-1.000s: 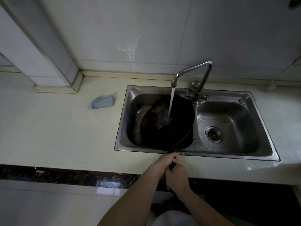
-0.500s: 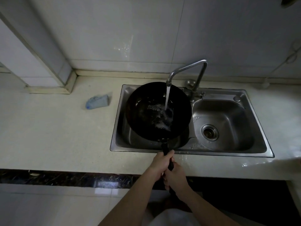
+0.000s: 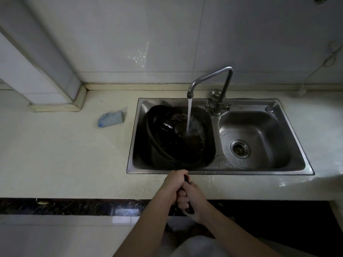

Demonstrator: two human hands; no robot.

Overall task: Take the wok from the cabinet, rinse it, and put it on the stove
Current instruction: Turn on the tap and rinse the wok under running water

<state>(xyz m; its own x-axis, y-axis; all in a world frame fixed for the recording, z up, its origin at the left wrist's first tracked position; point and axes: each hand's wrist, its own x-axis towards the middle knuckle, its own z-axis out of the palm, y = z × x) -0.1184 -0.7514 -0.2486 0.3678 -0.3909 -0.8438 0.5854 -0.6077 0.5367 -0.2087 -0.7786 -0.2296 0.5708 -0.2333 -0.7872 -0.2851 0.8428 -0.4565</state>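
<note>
Black wok (image 3: 178, 138): it sits low in the left basin of the sink, tipped at a slant, its inside wet and glinting.
Handle (image 3: 186, 178): dark, it runs from the wok's near edge over the sink's front rim and into my two fists.
Left hand (image 3: 175, 184): my fingers are wrapped tight round the handle, nearest the wok.
Right hand (image 3: 194, 199): it is clamped on the handle's tail end, just behind my left hand and touching it.
Water (image 3: 189, 115): a straight stream falls from the spout and lands inside the wok, right of its middle.
Faucet (image 3: 211, 76): a bent steel pipe rising from the back of the sink between the basins, with the spout swung over the left one.
Sink (image 3: 250, 171): stainless steel with two basins, set into the counter.
Right basin (image 3: 263, 127): it has a round drain (image 3: 240, 148) in its floor.
Counter (image 3: 55, 154): pale stone, with wet patches shining near the sink's front right corner.
Cloth (image 3: 110, 119): blue and crumpled, it lies on the counter left of the sink, apart from it.
Wall (image 3: 130, 34): pale tiles, with splash marks above the left basin.
</note>
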